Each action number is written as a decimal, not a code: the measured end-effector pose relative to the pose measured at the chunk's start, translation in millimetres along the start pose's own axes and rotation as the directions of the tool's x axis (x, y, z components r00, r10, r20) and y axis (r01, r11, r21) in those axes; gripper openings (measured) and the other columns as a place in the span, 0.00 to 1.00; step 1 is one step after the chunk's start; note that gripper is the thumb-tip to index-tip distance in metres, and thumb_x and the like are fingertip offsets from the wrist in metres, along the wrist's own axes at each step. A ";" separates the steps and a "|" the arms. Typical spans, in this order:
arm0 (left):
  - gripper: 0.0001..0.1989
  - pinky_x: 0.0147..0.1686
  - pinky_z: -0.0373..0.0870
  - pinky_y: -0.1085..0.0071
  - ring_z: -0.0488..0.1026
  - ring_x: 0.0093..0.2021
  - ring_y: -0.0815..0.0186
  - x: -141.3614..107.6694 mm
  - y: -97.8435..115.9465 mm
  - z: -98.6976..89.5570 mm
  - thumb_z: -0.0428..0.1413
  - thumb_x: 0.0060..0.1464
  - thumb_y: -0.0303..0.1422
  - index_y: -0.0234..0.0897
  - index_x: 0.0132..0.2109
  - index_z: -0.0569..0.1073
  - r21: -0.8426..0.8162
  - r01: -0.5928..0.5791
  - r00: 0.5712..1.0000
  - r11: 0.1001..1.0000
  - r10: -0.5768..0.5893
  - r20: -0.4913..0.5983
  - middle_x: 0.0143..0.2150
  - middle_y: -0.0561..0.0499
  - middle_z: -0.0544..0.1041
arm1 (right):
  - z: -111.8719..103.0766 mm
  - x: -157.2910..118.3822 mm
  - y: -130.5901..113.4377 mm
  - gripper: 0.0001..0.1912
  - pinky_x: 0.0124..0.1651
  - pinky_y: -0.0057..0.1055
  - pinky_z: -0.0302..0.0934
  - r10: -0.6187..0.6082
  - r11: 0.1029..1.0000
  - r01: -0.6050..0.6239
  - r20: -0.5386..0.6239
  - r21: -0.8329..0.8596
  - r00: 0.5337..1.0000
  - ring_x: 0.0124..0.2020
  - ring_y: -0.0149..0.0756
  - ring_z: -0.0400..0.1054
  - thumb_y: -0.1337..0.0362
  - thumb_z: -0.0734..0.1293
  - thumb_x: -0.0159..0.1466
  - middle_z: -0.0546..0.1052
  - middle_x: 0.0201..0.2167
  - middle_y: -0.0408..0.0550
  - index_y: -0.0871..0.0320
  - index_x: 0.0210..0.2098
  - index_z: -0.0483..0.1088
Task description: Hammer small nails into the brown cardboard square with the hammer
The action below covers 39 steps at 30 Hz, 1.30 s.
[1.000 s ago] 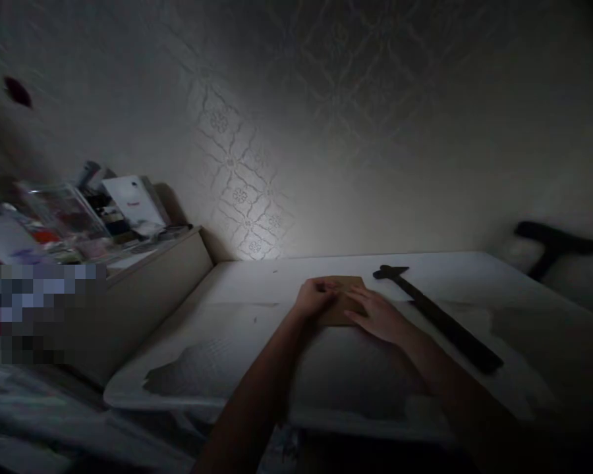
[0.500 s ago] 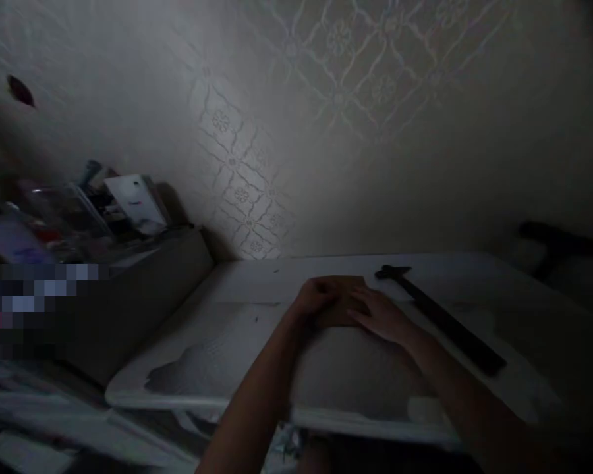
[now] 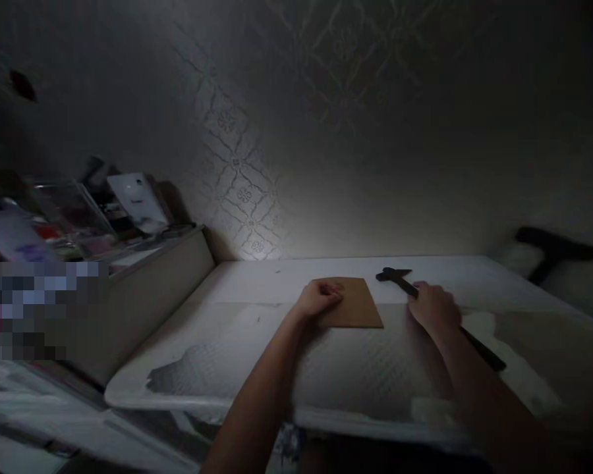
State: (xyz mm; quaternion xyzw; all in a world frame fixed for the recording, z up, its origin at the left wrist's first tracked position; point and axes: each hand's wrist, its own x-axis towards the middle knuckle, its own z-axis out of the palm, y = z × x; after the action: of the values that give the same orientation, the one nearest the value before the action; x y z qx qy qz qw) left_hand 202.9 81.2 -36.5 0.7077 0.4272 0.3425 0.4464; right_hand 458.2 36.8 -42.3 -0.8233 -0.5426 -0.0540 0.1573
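Note:
A flat brown board (image 3: 358, 306) lies on the white table. My left hand (image 3: 319, 299) rests on the board's left part, its fingers bent together; whatever they pinch, if anything, is too small and dark to make out. To the right lies a dark hammer (image 3: 481, 349), its head toward the wall and its handle slanting toward me. My right hand (image 3: 433, 308) is wrapped round the middle of that handle, a short way right of the board.
The worn white tabletop (image 3: 217, 355) meets a patterned wall (image 3: 375, 164). At the left, a raised cabinet (image 3: 153, 283) bears a white box (image 3: 137, 201), a clear container (image 3: 72, 210) and clutter. A dark T-shaped object (image 3: 556, 250) stands at the right.
My right hand has left the board, moved right and closed round the hammer's handle. More of the board now shows. My left hand has stayed on it.

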 end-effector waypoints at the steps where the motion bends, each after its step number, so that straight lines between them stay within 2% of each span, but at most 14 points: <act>1: 0.13 0.37 0.69 0.72 0.73 0.34 0.65 -0.5 1.1 -0.6 0.62 0.46 0.29 0.28 0.41 0.77 -0.015 -0.014 1.000 1.000 0.014 0.023 0.36 0.44 0.78 | 0.6 0.7 0.0 0.21 0.41 0.41 0.63 0.003 1.000 -0.003 0.012 -0.008 1.000 0.46 0.52 0.69 0.63 0.59 0.63 0.74 0.43 0.61 0.60 0.53 0.67; 4: 0.24 0.41 0.69 0.69 0.74 0.38 0.63 -2.0 5.0 -4.4 0.64 0.43 0.30 0.29 0.50 0.74 -0.014 -0.041 0.994 0.999 0.043 0.099 0.38 0.44 0.78 | 0.7 1.7 -0.9 0.22 0.42 0.40 0.63 0.017 1.000 -0.016 0.024 -0.026 1.000 0.46 0.50 0.69 0.65 0.59 0.63 0.74 0.44 0.61 0.61 0.56 0.65; 6: 0.33 0.45 0.69 0.66 0.73 0.43 0.60 -3.7 7.9 -9.0 0.66 0.41 0.31 0.31 0.56 0.70 0.048 -0.050 0.993 0.998 0.044 0.113 0.44 0.42 0.76 | -0.9 1.1 -2.5 0.22 0.43 0.39 0.63 0.023 1.000 -0.023 0.005 -0.017 1.000 0.46 0.49 0.69 0.65 0.59 0.63 0.74 0.44 0.61 0.61 0.57 0.64; 8: 0.39 0.53 0.65 0.62 0.69 0.52 0.55 -6.6 11.1 -14.3 0.68 0.37 0.32 0.34 0.59 0.67 0.189 -0.057 0.993 0.980 0.035 0.113 0.54 0.40 0.71 | -3.6 -0.4 -5.0 0.22 0.43 0.39 0.62 0.015 1.000 -0.015 -0.037 0.010 0.999 0.46 0.48 0.68 0.65 0.59 0.64 0.73 0.44 0.60 0.61 0.57 0.63; 11: 0.50 0.62 0.48 0.53 0.52 0.65 0.46 -13.6 17.0 -20.6 0.70 0.31 0.41 0.39 0.63 0.62 0.493 0.034 0.989 0.870 -0.101 0.110 0.66 0.38 0.56 | -8.0 -3.7 -9.5 0.21 0.40 0.36 0.63 -0.019 0.997 0.027 -0.115 0.072 0.993 0.44 0.45 0.69 0.64 0.58 0.65 0.71 0.47 0.59 0.58 0.57 0.63; 14: 0.57 0.61 0.35 0.41 0.36 0.68 0.41 -20.5 21.9 -22.4 0.66 0.32 0.53 0.42 0.67 0.52 0.676 0.166 0.958 0.718 -0.280 0.063 0.70 0.37 0.43 | -10.1 -7.0 -13.5 0.20 0.36 0.34 0.62 -0.117 0.981 0.143 -0.188 0.128 0.975 0.39 0.41 0.70 0.64 0.58 0.65 0.69 0.49 0.57 0.57 0.55 0.65; 18: 0.56 0.58 0.31 0.35 0.35 0.67 0.39 -22.8 22.1 -21.9 0.63 0.34 0.57 0.44 0.67 0.50 0.723 0.168 0.950 0.671 -0.306 0.064 0.70 0.39 0.42 | -8.3 -11.4 -19.9 0.18 0.37 0.35 0.63 -0.327 0.906 0.381 -0.270 0.182 0.906 0.38 0.40 0.70 0.67 0.58 0.63 0.70 0.48 0.53 0.55 0.52 0.67; 21: 0.55 0.56 0.30 0.33 0.34 0.67 0.38 -21.3 19.7 -22.1 0.62 0.35 0.58 0.46 0.67 0.51 0.723 0.157 0.953 0.673 -0.295 0.068 0.70 0.41 0.43 | -5.9 -15.2 -26.7 0.19 0.41 0.34 0.63 -0.475 0.814 0.536 -0.277 0.222 0.835 0.41 0.39 0.69 0.70 0.58 0.62 0.71 0.48 0.50 0.53 0.51 0.67; 23: 0.54 0.56 0.28 0.32 0.33 0.67 0.37 -20.6 18.8 -22.3 0.61 0.36 0.58 0.46 0.67 0.50 0.721 0.159 0.953 0.675 -0.296 0.067 0.70 0.43 0.42 | -4.8 -17.1 -30.2 0.19 0.45 0.35 0.62 -0.538 0.767 0.596 -0.269 0.238 0.799 0.44 0.40 0.69 0.71 0.58 0.62 0.72 0.48 0.49 0.53 0.51 0.67; 27: 0.54 0.54 0.26 0.31 0.31 0.67 0.37 -20.2 18.8 -22.5 0.60 0.37 0.58 0.45 0.68 0.49 0.719 0.150 0.952 0.678 -0.296 0.080 0.70 0.43 0.41 | -3.7 -17.7 -31.7 0.20 0.48 0.36 0.61 -0.551 0.752 0.614 -0.282 0.240 0.785 0.47 0.41 0.67 0.72 0.58 0.61 0.74 0.46 0.49 0.54 0.52 0.66; 33: 0.55 0.54 0.25 0.30 0.32 0.67 0.35 -19.6 19.2 -22.7 0.60 0.35 0.59 0.47 0.67 0.50 0.713 0.156 0.953 0.684 -0.295 0.075 0.70 0.43 0.42 | -4.1 -17.4 -31.0 0.20 0.47 0.36 0.61 -0.579 0.739 0.632 -0.260 0.235 0.773 0.45 0.41 0.68 0.73 0.58 0.61 0.74 0.46 0.49 0.55 0.51 0.66; 39: 0.53 0.55 0.27 0.31 0.33 0.67 0.35 -20.0 21.6 -22.2 0.61 0.36 0.58 0.48 0.67 0.51 0.715 0.157 0.951 0.682 -0.299 0.076 0.70 0.43 0.42 | -7.9 -20.5 -34.0 0.21 0.47 0.36 0.61 -0.563 0.740 0.630 -0.295 0.236 0.772 0.46 0.41 0.68 0.72 0.58 0.61 0.74 0.46 0.49 0.53 0.52 0.66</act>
State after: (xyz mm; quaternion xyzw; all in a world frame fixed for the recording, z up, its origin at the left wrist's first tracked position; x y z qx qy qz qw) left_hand 182.2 65.4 -10.5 0.7934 0.5661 0.0282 0.2220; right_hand 419.6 28.7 -33.4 -0.5577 -0.7605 -0.0967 0.3181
